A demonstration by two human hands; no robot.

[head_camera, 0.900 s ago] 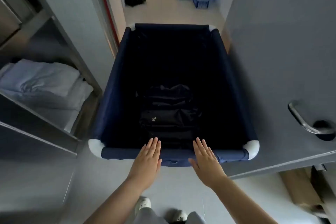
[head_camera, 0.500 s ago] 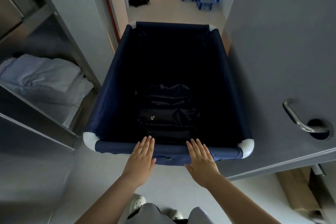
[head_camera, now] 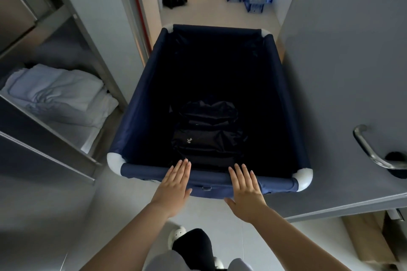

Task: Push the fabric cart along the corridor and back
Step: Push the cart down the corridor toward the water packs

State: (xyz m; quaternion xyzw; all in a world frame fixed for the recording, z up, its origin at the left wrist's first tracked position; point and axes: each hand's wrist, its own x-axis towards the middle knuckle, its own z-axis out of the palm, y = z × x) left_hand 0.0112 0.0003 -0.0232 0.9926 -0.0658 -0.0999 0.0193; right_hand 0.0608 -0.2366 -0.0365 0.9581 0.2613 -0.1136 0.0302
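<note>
Head view: our left hand (head_camera: 175,185) and right hand (head_camera: 246,187) flat, fingers spread, on navy fabric cart (head_camera: 141,103) rim; black bag (head_camera: 208,132) inside.

A navy fabric cart (head_camera: 141,103) fills the centre of the frame, a black bag (head_camera: 207,134) lying inside. The left hand (head_camera: 174,185) and right hand (head_camera: 245,187) rest flat, fingers straight, on its near rail. Folded white linen (head_camera: 59,97) sits on shelving at left; a grey door (head_camera: 343,72) stands at right.
</note>
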